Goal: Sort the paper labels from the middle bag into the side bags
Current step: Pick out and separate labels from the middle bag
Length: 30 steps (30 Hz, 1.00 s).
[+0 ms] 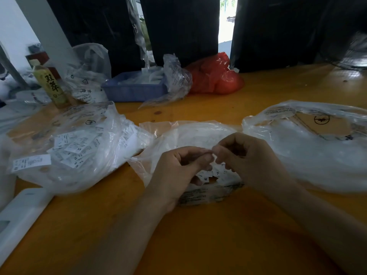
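Middle bag (184, 135): clear plastic, lies on the orange table (198, 235) directly under both hands. Small white paper labels (210, 175) show through it below the fingers; sizes "M" and "XL" legible, the rest too small to read.

Left hand (178, 171): fingers curled in, thumb and forefinger pressed together. Right hand (248, 155): likewise curled, fingertips meeting those of the left hand above the bag. A small pale bit sits at the point where the fingertips meet; it may be a label, but blur prevents telling which hand holds it, or whether both do.

Left bag (79, 147): clear plastic, well filled with white labels, several marked "S" and "XS". Lies just beside the middle bag, edges touching or nearly so.

Right bag (309, 147): clear plastic, cut off by the right frame edge. Contents appear only as a white haze; individual labels not distinguishable.

Behind: blue tray (135, 88) with white contents, red bag (216, 76), crumpled clear plastic between them, a yellow-green bottle (52, 84) at far left. White flat object at lower left, partly out of frame, not identifiable.
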Tool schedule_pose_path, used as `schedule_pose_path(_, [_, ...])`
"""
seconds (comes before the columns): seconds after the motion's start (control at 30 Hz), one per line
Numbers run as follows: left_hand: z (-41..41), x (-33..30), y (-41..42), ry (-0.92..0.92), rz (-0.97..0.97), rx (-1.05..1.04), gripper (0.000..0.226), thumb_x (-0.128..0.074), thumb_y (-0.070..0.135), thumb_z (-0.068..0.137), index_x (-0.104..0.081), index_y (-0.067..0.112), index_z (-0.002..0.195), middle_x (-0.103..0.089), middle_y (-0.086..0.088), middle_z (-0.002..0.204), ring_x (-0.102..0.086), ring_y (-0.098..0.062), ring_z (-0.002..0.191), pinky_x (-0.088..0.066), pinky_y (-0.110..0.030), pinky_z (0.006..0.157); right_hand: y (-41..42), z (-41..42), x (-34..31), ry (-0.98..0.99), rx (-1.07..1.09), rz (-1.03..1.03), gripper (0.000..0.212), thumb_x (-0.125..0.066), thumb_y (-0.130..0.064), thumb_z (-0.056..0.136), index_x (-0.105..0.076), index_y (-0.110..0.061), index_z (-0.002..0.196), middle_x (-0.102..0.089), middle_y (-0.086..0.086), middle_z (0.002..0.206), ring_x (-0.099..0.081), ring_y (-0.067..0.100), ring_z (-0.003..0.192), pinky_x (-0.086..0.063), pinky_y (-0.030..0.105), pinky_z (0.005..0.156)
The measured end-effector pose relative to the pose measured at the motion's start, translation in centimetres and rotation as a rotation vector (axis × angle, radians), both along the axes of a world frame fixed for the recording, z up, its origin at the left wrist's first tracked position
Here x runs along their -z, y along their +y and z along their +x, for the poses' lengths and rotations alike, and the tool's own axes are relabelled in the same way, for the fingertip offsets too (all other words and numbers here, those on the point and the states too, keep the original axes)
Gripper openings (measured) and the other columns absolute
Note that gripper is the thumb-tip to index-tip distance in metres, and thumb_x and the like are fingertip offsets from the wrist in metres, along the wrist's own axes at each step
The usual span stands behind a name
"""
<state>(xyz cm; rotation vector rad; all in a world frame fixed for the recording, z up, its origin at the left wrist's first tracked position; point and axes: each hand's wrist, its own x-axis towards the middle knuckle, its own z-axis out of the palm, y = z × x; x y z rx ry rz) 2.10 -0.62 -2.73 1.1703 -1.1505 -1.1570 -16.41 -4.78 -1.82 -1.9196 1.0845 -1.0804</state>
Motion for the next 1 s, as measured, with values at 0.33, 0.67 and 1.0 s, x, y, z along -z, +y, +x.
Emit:
schedule_pose_path(0.33, [0.6, 0.0, -0.6, 0.361, 0.090, -0.140, 0.018, -0.076, 0.006, 0.088, -0.074, 0.002, 0.105, -0.081, -0.019, 0.101, -0.081, -0.031, 0.095, -0.063, -0.020, 0.073, -1.1, -1.6, -0.2, 0.874, 0.124, -0.217, 0.042, -0.056, -0.057, 0.097, -0.067, -0.025, 0.122, -0.065, -0.004, 0.119, -0.059, 0.015, 0.101, -0.047, 0.029, 0.085])
schedule_pose_path(0.67, [0.2, -0.2, -0.4, 0.194, 0.093, -0.177, 0.030, -0.079, 0.026, 0.080, -0.081, 0.009, 0.105, -0.083, -0.003, 0.102, -0.080, -0.014, 0.097, -0.060, -0.019, 0.064, -0.6, 0.1, 0.6, 0.886, 0.173, -0.215, 0.062, -0.043, -0.067, 0.096, -0.052, -0.028, 0.143, -0.052, 0.000, 0.132, -0.049, 0.021, 0.117, -0.044, 0.036, 0.099])
schedule_pose_path(1.0, [0.6, 0.0, -0.6, 0.339, 0.093, -0.171, 0.015, -0.070, 0.001, 0.095, -0.078, 0.007, 0.107, -0.081, -0.017, 0.103, -0.081, -0.027, 0.096, -0.062, -0.019, 0.075, -0.4, 0.4, 1.1, 0.544, 0.131, -0.223, 0.010, -0.065, -0.035, 0.097, -0.075, -0.031, 0.097, -0.049, -0.024, 0.068, -0.051, -0.002, 0.062, -0.028, 0.009, 0.059])
